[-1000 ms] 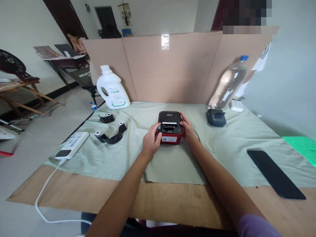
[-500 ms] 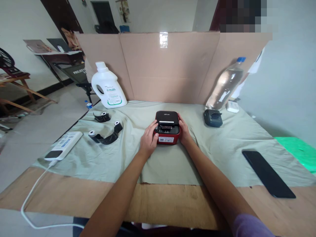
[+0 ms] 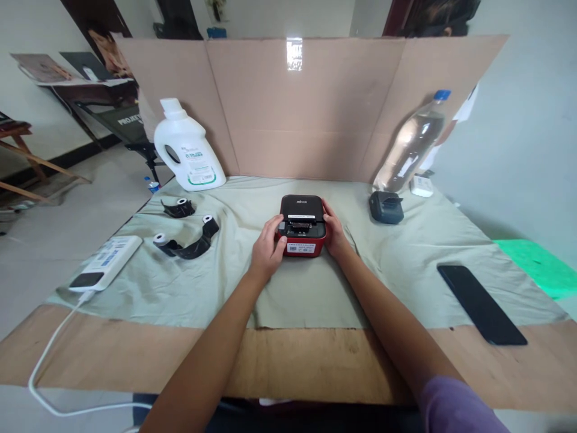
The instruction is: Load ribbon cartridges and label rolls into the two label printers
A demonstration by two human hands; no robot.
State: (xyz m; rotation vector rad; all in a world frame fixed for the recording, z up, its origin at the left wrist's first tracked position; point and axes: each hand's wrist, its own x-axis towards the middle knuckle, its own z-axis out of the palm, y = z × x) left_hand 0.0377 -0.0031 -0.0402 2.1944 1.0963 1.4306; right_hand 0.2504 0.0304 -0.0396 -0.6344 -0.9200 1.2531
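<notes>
In the head view, the red-and-black device (image 3: 302, 240) sits between the two hands, seemingly resting on the cloth (image 3: 315, 294). The left hand (image 3: 269, 248) bends around its left side, thumb at the near corner and fingers by the top edge; the right hand (image 3: 336, 233) lies along the opposite side with fingers slightly spread. The device is thus held between them, though how firmly they press I cannot tell.

It looks stiff and boxy, probably of moderate weight, with a smooth casing that could slide under dry fingers. The parts around the slot in its top are likely the most delicate; the red lower sides seem the safest hold, one palm on each.

Toward the wearer from the grip, bare cloth runs to the wooden board (image 3: 315, 361), whose near edge is the drop to mind. Beyond the grip, cloth reaches back to the cardboard screen (image 3: 306, 108). Left of the left hand, well apart, lies the black strip with white rolls (image 3: 192, 249). Right of the right hand are the small dark box (image 3: 386, 208) and, nearer the wearer, the black slab (image 3: 482, 304). The folds beside both hands could catch the base if it slides.
</notes>
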